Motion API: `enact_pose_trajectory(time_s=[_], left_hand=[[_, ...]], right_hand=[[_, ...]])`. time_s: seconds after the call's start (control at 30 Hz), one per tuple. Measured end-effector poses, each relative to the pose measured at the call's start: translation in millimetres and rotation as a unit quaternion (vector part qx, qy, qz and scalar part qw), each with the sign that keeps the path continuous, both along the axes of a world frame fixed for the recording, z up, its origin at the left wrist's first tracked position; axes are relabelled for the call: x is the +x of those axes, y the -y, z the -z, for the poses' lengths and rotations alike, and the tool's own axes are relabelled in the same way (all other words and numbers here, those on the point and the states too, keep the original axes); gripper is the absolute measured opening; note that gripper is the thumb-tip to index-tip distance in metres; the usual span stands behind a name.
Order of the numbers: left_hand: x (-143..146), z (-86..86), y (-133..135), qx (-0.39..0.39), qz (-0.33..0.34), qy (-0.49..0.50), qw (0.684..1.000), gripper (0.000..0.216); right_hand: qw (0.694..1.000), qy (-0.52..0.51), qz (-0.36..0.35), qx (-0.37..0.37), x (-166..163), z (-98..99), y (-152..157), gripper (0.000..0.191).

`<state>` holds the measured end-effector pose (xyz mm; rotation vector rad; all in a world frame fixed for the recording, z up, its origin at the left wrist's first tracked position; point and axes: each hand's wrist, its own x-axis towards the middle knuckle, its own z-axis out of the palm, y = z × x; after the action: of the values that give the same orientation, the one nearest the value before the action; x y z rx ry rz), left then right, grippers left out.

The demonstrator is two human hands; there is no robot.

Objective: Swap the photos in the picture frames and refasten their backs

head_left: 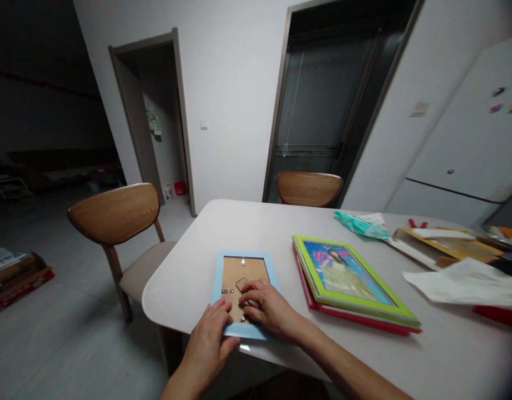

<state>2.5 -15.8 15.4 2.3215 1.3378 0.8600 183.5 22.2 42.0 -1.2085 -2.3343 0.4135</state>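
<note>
A light-blue picture frame (217, 280) lies face down near the table's front edge, its brown backing board (256, 266) upward. Small metal clips (243, 261) show on the backing, along with the outline of a stand piece (239, 283). My left hand (210, 336) grips the frame's near left corner, fingers on the backing and thumb at the front edge. Over the lower right of the backing, my right hand (268, 308) has its fingers bent together beside the nearest metal clip (243, 318). What those fingertips hold, if anything, is hidden.
Right of the frame, a green picture frame (351, 272) with a dress picture lies on a red frame (364, 322). Teal packaging (362, 225), white paper (464, 283) and a brown envelope (451, 247) sit farther right. Wooden chairs (118, 214) stand around the table (243, 222).
</note>
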Motion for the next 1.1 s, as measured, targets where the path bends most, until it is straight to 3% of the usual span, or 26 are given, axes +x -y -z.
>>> enact_pose_trajectory(time_s=[0.3,0.77,0.9,1.1], left_hand=[[0,5.7,-2,-0.001,0.004,0.007,1.0,0.04],[2,0.2,1,-0.005,0.0,-0.008,1.0,0.035],[2,-3.6,2,-0.014,-0.009,-0.004,1.0,0.028],[3,-8.4,2,-0.033,-0.003,-0.009,0.999,0.022]], right_hand=[[0.993,0.056,0.093,0.05,-41,8.3,-32,0.017],[0.983,0.05,0.166,0.053,-54,16.9,-42,0.02],[0.987,0.043,0.145,0.046,-36,8.5,-41,0.021],[0.983,0.068,0.168,0.032,25,2.8,-28,0.025]])
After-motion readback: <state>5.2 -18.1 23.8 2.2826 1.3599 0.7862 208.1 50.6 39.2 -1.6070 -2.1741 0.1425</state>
